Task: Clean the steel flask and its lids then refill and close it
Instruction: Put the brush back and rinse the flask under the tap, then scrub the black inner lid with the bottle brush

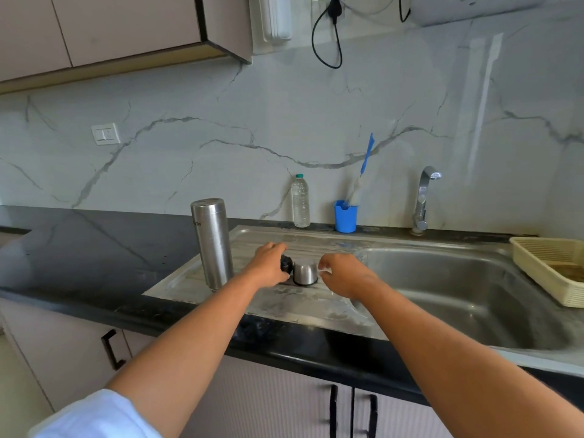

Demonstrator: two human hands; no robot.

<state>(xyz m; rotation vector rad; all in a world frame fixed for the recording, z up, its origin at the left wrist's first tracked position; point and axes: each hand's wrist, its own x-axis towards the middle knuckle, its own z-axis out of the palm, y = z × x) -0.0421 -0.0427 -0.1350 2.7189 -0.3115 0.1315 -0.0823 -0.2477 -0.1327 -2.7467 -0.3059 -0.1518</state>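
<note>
The tall steel flask (pixel 214 243) stands upright on the left end of the steel drainboard (pixel 271 303). Its steel cup lid (pixel 305 272) sits upside down on the drainboard in front of me. Just left of it lies the black inner stopper (pixel 285 264). My left hand (pixel 267 263) curls its fingers round that stopper. My right hand (pixel 344 275) hovers just right of the cup lid with its fingers loosely bent and nothing held in them.
The sink basin (pixel 458 298) opens to the right, with a tap (pixel 423 200) behind it. A cream basket (pixel 550 267) rests on the basin's right rim. A clear plastic bottle (pixel 300 200) and a blue cup (pixel 346 216) holding a bottle brush stand at the wall.
</note>
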